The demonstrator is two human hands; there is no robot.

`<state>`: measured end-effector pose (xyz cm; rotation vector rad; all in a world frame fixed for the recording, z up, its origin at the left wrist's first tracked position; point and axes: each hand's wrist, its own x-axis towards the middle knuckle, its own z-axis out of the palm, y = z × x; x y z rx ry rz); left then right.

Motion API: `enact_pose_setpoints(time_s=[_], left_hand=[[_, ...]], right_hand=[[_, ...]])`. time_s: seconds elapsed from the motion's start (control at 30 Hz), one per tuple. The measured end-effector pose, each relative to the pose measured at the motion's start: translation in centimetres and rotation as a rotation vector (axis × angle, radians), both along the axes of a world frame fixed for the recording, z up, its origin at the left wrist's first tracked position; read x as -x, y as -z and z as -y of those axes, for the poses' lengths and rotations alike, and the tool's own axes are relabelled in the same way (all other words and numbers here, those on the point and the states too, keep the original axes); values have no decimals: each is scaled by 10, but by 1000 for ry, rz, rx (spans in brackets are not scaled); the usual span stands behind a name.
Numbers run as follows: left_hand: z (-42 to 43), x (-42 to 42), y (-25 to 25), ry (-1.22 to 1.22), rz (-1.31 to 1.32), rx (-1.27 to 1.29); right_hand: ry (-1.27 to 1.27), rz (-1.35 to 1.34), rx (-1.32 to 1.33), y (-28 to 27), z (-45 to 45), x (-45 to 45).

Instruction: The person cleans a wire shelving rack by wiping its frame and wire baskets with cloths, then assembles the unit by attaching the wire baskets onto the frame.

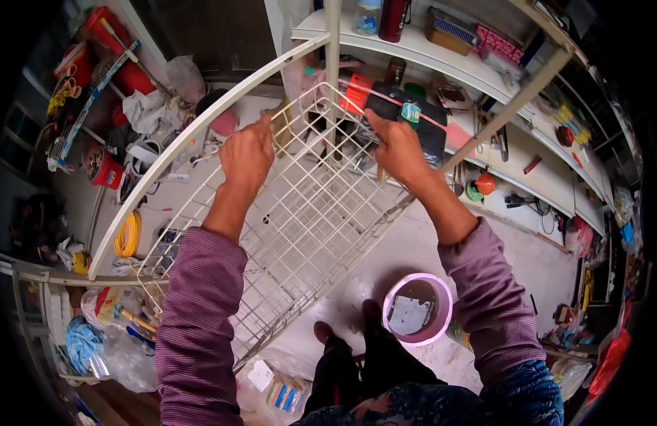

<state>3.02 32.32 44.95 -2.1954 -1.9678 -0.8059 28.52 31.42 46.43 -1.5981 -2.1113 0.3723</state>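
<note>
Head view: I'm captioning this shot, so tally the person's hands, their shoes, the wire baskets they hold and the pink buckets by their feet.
Hands: 2 (left hand, right hand)
Shoes: 2
Held wire basket: 1
Pink bucket: 1
Total: 6

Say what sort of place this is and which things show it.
Probably a storeroom or utility room, though I can't be sure: it has well-filled white shelves, a yellow coil and a pink bucket.
</note>
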Motion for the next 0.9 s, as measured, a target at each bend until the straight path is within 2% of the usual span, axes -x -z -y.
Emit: enact_pose_setpoints(time_s=[0.13,0.2,0.23,0.27,0.33,0.4,0.47,0.5,0.53,0.57,0.6,0.63,0.67,0.73,0.87,0.9], left_hand=[[3,-7,-3,-6,-38,-20],[-5,-4,0,-91,-47,12],[-6,-3,1,-72,-47,16],[-5,1,2,-57,-58,-5],[-7,6,4,-17,-62,-27],[-9,5,2,-11,-54,-19],[-11,6,-7,28,-25,43],[-14,8,-9,51,5,102],[-22,13,-7,69,-5,106],[-30,19,-7,159,149,139],[-38,21,-5,248,302,175],[-41,15,-11,310,446,207],[-44,10,-14,329,432,217],[-45,-1,-23,245,588,447],[-48,-9,-24,250,526,558],[-52,-6,-20,185,494,592]], right_hand=[[-15,-90,-164,20,-2,-6],[-139,-190,-175,21,-12,-13],[-172,-274,-298,19,-8,-13],[-149,-272,-289,6,6,-14],[-46,-443,-368,-20,40,-20],[-5,-491,-422,-18,72,-36],[132,-770,-446,-10,103,-53],[152,-774,-449,-3,108,-65],[222,-907,-378,11,112,-78],[291,-1041,-305,25,114,-86],[311,-1050,-311,40,110,-93],[289,-1127,-205,57,103,-102],[264,-1204,-102,67,99,-110],[275,-1192,59,85,95,-112],[154,-1203,118,110,90,-103],[114,-1185,127,114,90,-99]])
